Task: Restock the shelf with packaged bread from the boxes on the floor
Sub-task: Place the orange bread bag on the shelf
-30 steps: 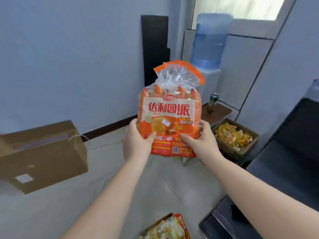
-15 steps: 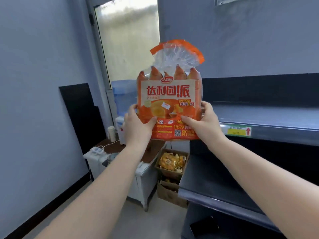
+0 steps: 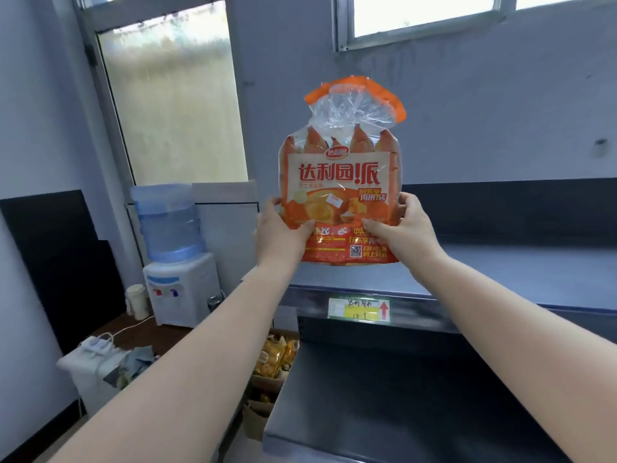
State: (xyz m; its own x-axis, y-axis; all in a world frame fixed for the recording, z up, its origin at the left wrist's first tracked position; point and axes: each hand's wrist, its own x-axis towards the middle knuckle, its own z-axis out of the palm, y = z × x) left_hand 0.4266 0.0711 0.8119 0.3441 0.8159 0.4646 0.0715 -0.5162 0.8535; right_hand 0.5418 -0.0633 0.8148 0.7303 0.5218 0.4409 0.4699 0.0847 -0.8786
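Observation:
An orange bag of packaged bread [image 3: 340, 182] with a clear gathered top stands upright in front of me, held at its lower corners. My left hand [image 3: 278, 233] grips its left side and my right hand [image 3: 405, 228] grips its right side. The bag's bottom edge hangs just above the front left part of the grey upper shelf [image 3: 500, 275]. A yellow price label [image 3: 359, 309] with a red arrow sits on that shelf's front rail, right below the bag. A lower dark shelf [image 3: 384, 396] juts out beneath.
A cardboard box [image 3: 272, 359] with yellow snack packs stands on the floor left of the shelves. Further left is a water dispenser [image 3: 173, 255] on a low table [image 3: 140, 332] with a power strip. A frosted window and grey walls lie behind.
My view has swung from the floor and boxes up to the shelf. Both hands have carried the bread bag up and forward, over the upper shelf's front edge.

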